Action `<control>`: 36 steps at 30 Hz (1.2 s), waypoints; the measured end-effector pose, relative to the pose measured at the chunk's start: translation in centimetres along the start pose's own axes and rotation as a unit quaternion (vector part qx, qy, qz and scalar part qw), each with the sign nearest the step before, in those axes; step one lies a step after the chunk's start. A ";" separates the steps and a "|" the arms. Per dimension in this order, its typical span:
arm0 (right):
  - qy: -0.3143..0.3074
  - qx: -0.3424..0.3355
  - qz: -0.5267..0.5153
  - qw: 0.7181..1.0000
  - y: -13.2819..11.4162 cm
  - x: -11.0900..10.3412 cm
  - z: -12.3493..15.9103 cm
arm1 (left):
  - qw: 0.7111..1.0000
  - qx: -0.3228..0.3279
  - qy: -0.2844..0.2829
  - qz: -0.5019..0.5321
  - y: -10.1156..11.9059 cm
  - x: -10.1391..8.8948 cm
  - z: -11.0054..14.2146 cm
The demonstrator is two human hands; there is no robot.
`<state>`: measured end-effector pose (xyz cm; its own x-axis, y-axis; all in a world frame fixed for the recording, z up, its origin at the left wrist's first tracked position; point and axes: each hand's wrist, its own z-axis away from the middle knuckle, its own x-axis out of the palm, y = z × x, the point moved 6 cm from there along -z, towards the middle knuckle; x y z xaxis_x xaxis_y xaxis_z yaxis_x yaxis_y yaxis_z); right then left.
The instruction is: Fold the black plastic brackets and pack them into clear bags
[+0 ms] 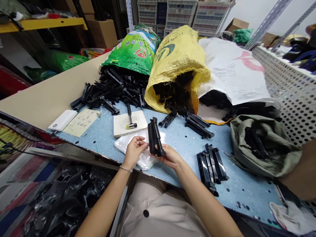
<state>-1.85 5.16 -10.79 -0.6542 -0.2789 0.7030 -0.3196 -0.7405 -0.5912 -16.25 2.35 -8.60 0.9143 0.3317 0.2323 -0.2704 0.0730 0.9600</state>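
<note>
A pair of long black plastic parts (155, 136), side by side and nearly upright, is held at the lower end by my right hand (170, 156). Just left of them is my left hand (135, 149), its fingers curled and the thumb close to the index finger. Whatever those fingers may pinch is too small to make out. Under both hands lies a clear plastic bag (145, 161). Beyond it, a small hammer (130, 118) with a black handle rests on a pale board (118, 126). Several similar black parts (211, 168) lie grouped to the right.
Green (133, 49), yellow (180, 52) and white sacks (229, 65) stand along the back, black parts (116, 87) spilling out. A white power bank (63, 120) and a paper note (82, 122) lie left. An olive cloth bag (264, 144) sits right, above a glove (293, 215).
</note>
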 end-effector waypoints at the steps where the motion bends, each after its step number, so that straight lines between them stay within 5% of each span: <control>1: 0.006 0.000 -0.004 1.000 0.0 -0.1 -0.1 | 1.000 -0.003 0.009 0.013 0.0 -0.2 0.0; 7: 0.013 0.013 -0.021 1.000 -0.5 -0.3 0.5 | 0.998 0.004 0.053 0.041 0.2 -1.6 -0.3; 15: 0.005 0.021 -0.078 0.997 0.2 -0.1 0.0 | 0.998 0.038 0.013 -0.045 -0.1 0.2 -0.4; 20: 0.002 0.028 -0.105 0.994 0.2 -1.0 0.1 | 0.993 0.070 0.036 -0.085 0.6 -1.0 -0.2; 23: 0.005 0.022 -0.104 0.994 0.0 -1.4 0.5 | 0.952 0.165 0.048 -0.255 2.2 -1.8 0.4; 26: 0.010 0.013 -0.087 0.996 -0.2 -1.6 0.7 | 0.865 0.231 0.006 -0.444 3.3 -1.5 0.9; 30: 0.042 -0.012 -0.059 0.997 -0.5 -2.1 0.8 | 0.788 0.273 0.036 -0.551 4.6 -1.4 1.4; 33: 0.065 -0.033 -0.045 0.996 -0.9 -2.6 1.4 | 0.790 0.291 0.080 -0.534 5.3 -1.1 1.6; 36: 0.073 -0.042 -0.023 0.996 -1.4 -2.9 2.8 | 0.835 0.265 0.057 -0.479 4.8 -0.6 1.2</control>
<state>2.42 5.32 -10.92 -0.7288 -0.1498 0.6681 -0.4026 -0.6954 -0.5952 -17.74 1.32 -3.93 0.5915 0.4499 -0.6691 0.7675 -0.0601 0.6382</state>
